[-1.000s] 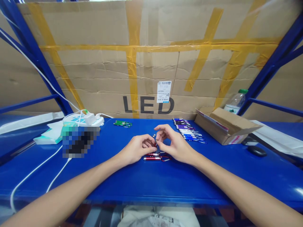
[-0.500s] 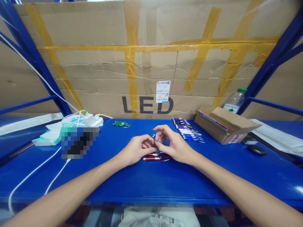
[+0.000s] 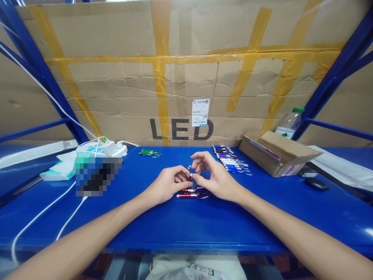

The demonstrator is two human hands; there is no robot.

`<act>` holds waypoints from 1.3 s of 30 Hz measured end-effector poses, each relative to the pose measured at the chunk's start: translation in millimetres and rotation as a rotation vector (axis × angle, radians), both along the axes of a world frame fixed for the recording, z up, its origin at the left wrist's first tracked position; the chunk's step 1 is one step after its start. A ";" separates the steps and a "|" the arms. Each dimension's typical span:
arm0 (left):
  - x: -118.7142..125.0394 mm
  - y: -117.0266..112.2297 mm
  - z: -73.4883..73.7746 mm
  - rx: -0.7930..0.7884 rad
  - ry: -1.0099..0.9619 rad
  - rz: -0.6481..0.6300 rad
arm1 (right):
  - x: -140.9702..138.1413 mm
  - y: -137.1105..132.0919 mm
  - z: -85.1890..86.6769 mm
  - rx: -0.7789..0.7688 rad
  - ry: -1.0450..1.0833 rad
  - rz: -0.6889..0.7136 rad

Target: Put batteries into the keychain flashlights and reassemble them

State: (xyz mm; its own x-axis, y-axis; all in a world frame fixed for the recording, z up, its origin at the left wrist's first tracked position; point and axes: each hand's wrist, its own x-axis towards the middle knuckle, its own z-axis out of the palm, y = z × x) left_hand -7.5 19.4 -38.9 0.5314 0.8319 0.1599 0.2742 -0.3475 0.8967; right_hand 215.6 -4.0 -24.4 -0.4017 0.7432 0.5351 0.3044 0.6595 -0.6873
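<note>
My left hand (image 3: pixel 174 182) is closed, its thumb and curled fingers pinched together. Whatever lies between its fingertips is small and mostly hidden; a bit of red shows there. Facing it, my right hand (image 3: pixel 210 171) has its thumb apart from its raised, bent fingers. The right thumb tip is close to the left fingertips. Just below the hands lies a red keychain flashlight (image 3: pixel 187 196) with a small carabiner clip. Another red one lies behind it, partly covered by my left hand. Small silvery button-like pieces (image 3: pixel 189 167) rest on the blue table between the hands.
Green flashlights (image 3: pixel 150 153) lie at back left. Several blue, purple, silver and black flashlights (image 3: pixel 231 160) form a row at right. Beyond stand an open cardboard box (image 3: pixel 276 155), a bottle (image 3: pixel 291 122) and a black mouse (image 3: pixel 316 184). A power strip (image 3: pixel 87 147) and cables occupy the left.
My right hand's fingers have lifted and spread away from its thumb, opening slightly. My left hand has stayed in nearly the same place.
</note>
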 end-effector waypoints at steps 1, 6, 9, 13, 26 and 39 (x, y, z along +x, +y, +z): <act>-0.4 -0.2 0.7 0.025 0.003 0.003 | 0.8 1.2 -0.8 0.014 0.009 -0.033; -3.0 -3.9 7.2 0.203 0.068 0.021 | 5.8 10.2 -6.1 0.060 -0.045 -0.151; -4.1 -4.6 8.5 0.231 0.087 0.030 | 8.3 13.7 -7.5 0.089 -0.120 -0.184; -5.5 1.0 2.8 0.180 0.078 0.052 | 10.4 14.4 -8.8 0.190 -0.415 -0.199; -8.1 8.7 -3.5 0.134 0.046 0.141 | 15.5 20.5 -14.7 0.198 -0.635 -0.124; -8.2 8.6 -4.4 0.127 0.063 0.119 | 18.7 22.9 -11.4 0.123 -0.619 -0.075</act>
State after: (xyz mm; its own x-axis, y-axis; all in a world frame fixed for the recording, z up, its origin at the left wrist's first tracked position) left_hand -15.7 28.0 -43.3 0.4423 0.8649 0.2372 0.3744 -0.4184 0.8275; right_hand 234.3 18.8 -35.8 -0.6132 0.7291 0.3041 0.6695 0.6839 -0.2898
